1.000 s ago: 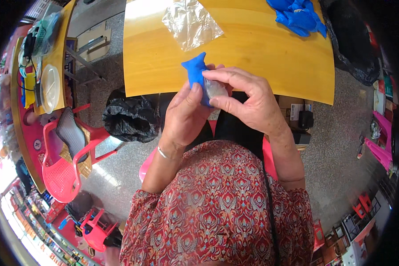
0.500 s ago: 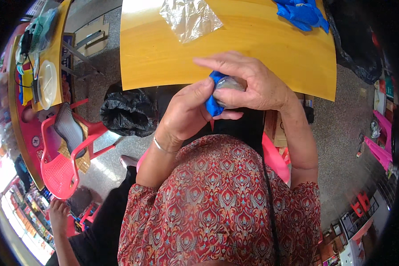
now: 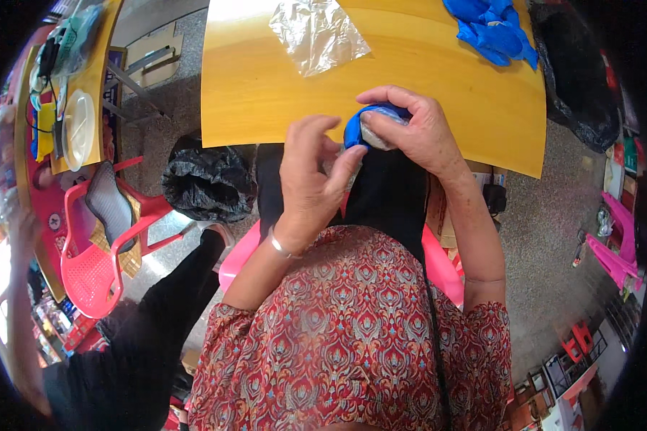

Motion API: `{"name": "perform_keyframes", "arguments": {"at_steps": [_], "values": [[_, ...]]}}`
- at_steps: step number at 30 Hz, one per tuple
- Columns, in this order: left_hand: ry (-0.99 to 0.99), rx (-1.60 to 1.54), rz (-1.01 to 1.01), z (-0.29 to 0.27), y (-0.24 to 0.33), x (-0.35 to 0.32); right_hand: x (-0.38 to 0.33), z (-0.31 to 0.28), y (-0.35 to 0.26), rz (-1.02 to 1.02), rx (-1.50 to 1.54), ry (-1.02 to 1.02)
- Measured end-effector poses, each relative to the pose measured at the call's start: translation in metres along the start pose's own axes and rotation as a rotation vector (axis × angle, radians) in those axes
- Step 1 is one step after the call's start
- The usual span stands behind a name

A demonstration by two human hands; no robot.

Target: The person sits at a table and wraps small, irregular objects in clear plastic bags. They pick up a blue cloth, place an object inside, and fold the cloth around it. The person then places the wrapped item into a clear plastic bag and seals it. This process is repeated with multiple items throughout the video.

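Bundle (image 3: pixel 354 131), blue, upper centre, gripped by right hand (image 3: pixel 425 138); left hand (image 3: pixel 310 172) loosely parted, thumb beside it; film (image 3: pixel 316 37) near top.

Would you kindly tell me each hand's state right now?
Left hand: open, beside the blue bundle; contact unclear.
Right hand: holding the blue bundle.

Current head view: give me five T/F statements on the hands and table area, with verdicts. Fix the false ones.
1. The right hand holds a small blue item. True.
2. The left hand has its thumb and fingertips pressed together. False: they are spread apart.
3. A clear plastic sheet or bag lies on the yellow table. True.
4. The pile of blue pieces sits at the table's left end. False: it is at the far right.
5. A light-coloured bracelet is on the left wrist. True.
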State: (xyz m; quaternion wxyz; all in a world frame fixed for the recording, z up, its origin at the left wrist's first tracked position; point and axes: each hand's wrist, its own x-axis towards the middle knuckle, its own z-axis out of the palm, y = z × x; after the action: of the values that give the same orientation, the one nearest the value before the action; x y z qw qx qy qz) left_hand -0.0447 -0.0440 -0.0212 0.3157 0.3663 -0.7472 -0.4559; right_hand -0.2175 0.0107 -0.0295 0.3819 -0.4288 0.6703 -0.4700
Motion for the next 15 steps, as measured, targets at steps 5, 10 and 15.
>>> {"name": "perform_keyframes", "arguments": {"at_steps": [5,10,15], "values": [[0.012,0.162,0.264,0.008,-0.022,0.007,0.006,0.008,0.002,-0.271,-0.279,0.15],[0.008,0.335,0.406,0.012,-0.031,0.02,0.009,0.008,0.012,-0.325,-0.334,0.177],[-0.005,0.376,0.434,0.009,-0.041,0.022,0.011,0.012,0.006,-0.395,-0.462,0.231]]}}
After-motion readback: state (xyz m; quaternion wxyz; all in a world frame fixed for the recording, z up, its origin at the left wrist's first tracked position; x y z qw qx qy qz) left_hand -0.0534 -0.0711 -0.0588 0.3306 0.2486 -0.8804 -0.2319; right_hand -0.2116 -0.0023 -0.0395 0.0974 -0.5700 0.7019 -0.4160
